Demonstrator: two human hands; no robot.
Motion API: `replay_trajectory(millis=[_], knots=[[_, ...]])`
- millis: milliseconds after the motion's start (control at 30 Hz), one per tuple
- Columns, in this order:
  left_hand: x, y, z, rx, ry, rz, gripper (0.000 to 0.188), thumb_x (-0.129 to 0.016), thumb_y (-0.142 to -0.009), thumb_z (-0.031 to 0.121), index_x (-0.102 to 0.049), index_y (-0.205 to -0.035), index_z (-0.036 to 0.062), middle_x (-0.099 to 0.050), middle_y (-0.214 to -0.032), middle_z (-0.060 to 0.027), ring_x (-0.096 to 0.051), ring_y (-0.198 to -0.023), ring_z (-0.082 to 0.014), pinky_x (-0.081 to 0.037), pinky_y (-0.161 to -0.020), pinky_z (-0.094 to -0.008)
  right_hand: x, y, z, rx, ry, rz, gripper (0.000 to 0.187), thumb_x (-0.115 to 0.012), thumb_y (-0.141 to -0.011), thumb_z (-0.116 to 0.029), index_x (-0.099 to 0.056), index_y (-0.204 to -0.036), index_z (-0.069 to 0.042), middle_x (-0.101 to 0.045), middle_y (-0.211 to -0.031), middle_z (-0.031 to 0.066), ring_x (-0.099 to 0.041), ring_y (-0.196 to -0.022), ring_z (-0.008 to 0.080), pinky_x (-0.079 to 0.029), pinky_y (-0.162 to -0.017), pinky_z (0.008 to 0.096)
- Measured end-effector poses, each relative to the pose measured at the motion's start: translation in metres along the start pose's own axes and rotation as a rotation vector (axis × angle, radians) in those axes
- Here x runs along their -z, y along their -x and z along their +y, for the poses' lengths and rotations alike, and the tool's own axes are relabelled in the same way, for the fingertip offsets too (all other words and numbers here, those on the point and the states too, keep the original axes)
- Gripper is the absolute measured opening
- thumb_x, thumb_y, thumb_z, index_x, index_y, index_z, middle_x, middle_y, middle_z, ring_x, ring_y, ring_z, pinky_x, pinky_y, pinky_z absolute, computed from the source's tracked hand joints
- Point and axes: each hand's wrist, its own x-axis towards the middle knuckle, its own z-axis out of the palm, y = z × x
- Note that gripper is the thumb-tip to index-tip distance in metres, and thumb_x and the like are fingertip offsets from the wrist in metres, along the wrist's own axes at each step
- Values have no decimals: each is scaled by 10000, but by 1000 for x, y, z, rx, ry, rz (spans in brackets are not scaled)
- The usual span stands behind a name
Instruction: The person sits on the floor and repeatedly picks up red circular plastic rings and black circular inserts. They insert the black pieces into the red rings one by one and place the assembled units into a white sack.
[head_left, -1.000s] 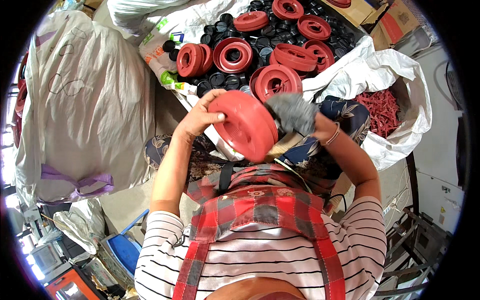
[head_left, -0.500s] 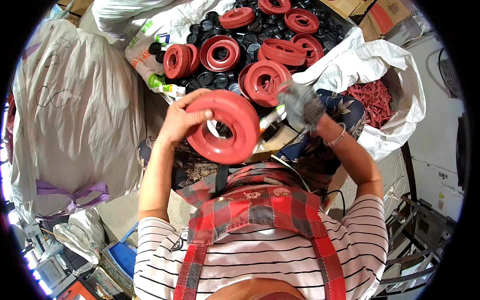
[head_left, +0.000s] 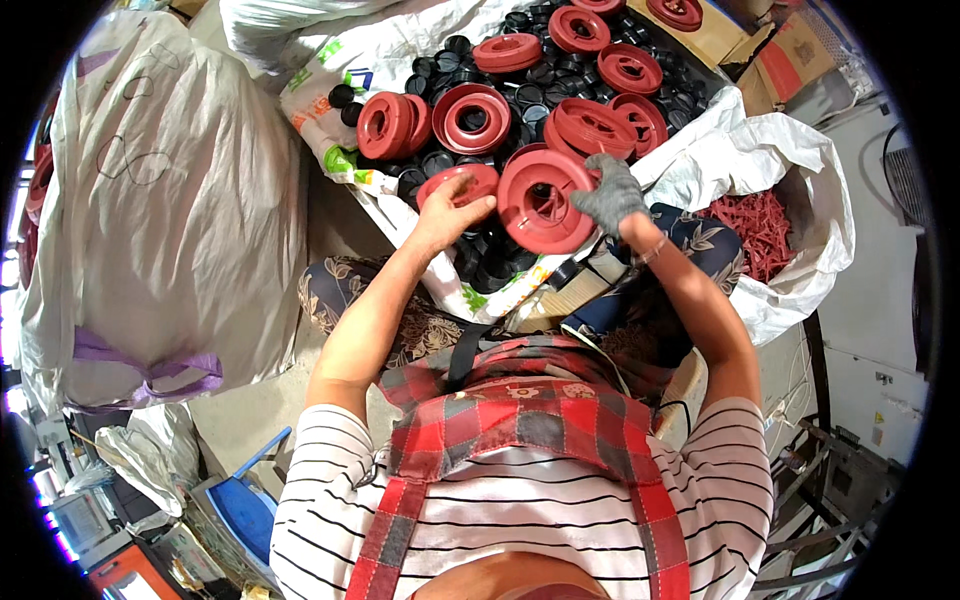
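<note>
My bare left hand [head_left: 447, 213] is at a red plastic ring [head_left: 470, 180], fingers on its upper side and thumb along its near edge. That ring lies low over the black caps [head_left: 490, 262], partly hidden by the hand. In a grey glove, my right hand [head_left: 612, 194] grips the right rim of a larger-looking red plastic ring [head_left: 520, 205], tilted to face me. Thin red strips [head_left: 551, 207] show in its centre hole. Its left edge is right beside the first ring. Behind both hands, several more red rings [head_left: 472, 118] rest on the heap of black caps.
An open white sack [head_left: 815, 250] with red plastic scraps [head_left: 757, 232] stands at the right. A bulky full white sack [head_left: 200, 240] fills the left side. Cardboard boxes [head_left: 790, 65] are at the back right, a blue chair [head_left: 245, 510] at the lower left.
The ring in my left hand has gone forward and down onto the heap. My gloved right hand, blurred before, now grips another ring, drawn slightly nearer. The whole view has shifted a little.
</note>
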Motion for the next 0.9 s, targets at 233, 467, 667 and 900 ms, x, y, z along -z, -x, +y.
replay_trajectory(millis=[233,467,667,900], knots=[[11,39,84,200,759,-392,553,-698,-824,274,-490,-1256,-1,-591,-1164,-89,-578,-1052,-173,-476,-920,-334,-14,49,16,220,-1287,-254,380,-605,-879,-300,-560,-1124,-12,-643,-910,71,-622,-787,126,-507,-695,219],[-8,78,87,194,979,-582,724,-786,-727,342,-436,-1301,73,-547,-1212,-37,-508,-1147,-158,-407,-994,-340,-9,101,-31,568,-1143,-618,356,-584,-862,-204,-564,-1188,-61,-618,-1120,91,-607,-1005,218,-522,-790,334],[4,78,98,35,648,-590,790,-841,-662,247,-428,-1311,74,-543,-1215,-30,-491,-1143,-136,-390,-986,-324,-4,108,-32,733,-776,-579,344,-581,-837,-209,-579,-1145,-56,-607,-1127,103,-588,-1022,229,-490,-833,338],[60,49,88,152,-63,-110,807,-791,-717,307,-399,-1360,17,-519,-1275,-129,-498,-1162,-205,-376,-1001,-336,47,27,-2,102,-476,-195,209,-582,-851,-199,-617,-1025,-89,-617,-805,41,-601,-702,116,-500,-657,277]])
